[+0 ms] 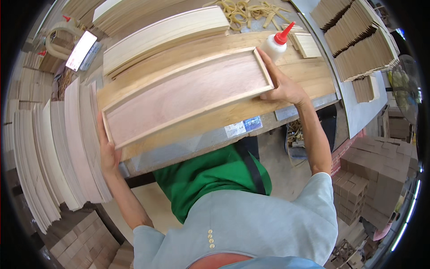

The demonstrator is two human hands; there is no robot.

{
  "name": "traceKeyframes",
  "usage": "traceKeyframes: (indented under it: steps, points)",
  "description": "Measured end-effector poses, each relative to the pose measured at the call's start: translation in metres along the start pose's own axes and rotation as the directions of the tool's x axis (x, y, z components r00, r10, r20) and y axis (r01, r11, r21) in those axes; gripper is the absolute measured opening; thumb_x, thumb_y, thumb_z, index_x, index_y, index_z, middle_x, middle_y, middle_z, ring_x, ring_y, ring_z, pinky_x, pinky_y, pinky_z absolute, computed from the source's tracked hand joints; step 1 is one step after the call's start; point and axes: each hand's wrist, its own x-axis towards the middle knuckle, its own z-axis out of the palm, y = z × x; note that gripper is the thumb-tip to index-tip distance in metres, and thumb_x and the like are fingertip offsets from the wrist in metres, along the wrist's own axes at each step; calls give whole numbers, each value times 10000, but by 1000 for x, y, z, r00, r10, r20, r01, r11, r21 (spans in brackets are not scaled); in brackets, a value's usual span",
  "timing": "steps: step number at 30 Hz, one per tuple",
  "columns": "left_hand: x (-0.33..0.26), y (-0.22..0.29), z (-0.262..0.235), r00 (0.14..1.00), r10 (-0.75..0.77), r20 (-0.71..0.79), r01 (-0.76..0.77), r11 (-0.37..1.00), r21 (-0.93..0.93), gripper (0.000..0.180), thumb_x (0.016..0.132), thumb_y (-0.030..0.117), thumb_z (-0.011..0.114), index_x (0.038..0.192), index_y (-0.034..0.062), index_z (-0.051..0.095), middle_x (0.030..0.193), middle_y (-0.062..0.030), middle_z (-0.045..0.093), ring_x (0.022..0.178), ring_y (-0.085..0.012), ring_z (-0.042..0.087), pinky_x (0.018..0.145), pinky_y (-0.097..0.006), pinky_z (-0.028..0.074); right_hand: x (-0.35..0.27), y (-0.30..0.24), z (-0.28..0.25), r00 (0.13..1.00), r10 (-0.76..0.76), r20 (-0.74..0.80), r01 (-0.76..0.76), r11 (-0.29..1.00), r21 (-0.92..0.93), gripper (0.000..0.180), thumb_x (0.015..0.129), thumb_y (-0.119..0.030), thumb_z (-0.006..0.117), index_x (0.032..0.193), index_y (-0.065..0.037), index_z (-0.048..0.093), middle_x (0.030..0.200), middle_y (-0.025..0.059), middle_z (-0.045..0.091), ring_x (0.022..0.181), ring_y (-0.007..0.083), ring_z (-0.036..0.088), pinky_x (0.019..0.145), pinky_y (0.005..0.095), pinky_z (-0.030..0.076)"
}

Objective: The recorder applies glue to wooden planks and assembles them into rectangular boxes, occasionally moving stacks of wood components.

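Between my two hands is a long, shallow wooden tray [188, 93] with thin pale side strips and a pinkish plywood bottom. It is tilted above the workbench, its inside facing me. My left hand [109, 150] grips the left short end, fingers behind the rim. At the right short end, my right hand [283, 85] is closed on the frame, its thumb by the lower corner. Just beyond that hand stands a white squeeze bottle [274, 46] with a red nozzle cap.
Long thin boards [168, 36] lie stacked at the back of the bench. Tan rubber bands [242, 11] are heaped behind them. Tall panel stacks [76, 139] stand at left. Bundled wooden strips [358, 42] fill the right side table. Cartons [376, 175] are piled at lower right.
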Motion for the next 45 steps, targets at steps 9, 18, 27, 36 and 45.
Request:
traceKeyframes:
  steps: [9,18,27,36,45]
  points:
    - [-7,1,-7,978,2,-211,58,959,277,1120,685,558,752,1494,89,136,1535,-129,176,1409,-263,199,1137,-391,222,-36,-7,-33,979,-121,-165,140,985,105,832,731,-130,740,1436,-72,302,1409,157,386,1276,294,426,995,418,417]
    - [-21,20,0,947,156,-281,-92,970,226,989,812,575,616,1464,-4,149,1493,-239,220,1389,-356,234,1156,-437,190,116,50,-151,913,-386,-130,-2,315,-949,178,832,-74,580,971,-74,691,1010,97,662,946,258,620,812,351,486]
    - [-90,30,-4,934,234,-270,-134,930,342,591,974,307,477,1410,-38,274,1416,-241,361,1329,-368,352,1118,-466,267,149,61,-164,759,-480,-439,-141,537,-832,143,837,-122,593,930,-71,689,905,110,679,849,268,639,778,353,500]
    - [-106,33,73,860,433,-271,-251,819,515,296,837,-24,535,1130,-53,568,1116,-195,613,1053,-288,583,921,-402,472,7,-87,-132,273,-722,-636,180,688,-703,157,862,-94,651,973,17,632,890,43,659,810,102,613,734,212,482]
    - [-24,25,271,895,360,262,-444,768,462,604,756,98,752,1285,-9,480,1195,-157,523,1075,-229,547,903,-334,460,-47,-111,89,884,-192,-426,149,980,-132,98,845,24,586,888,-30,516,806,7,531,704,60,544,614,204,457]
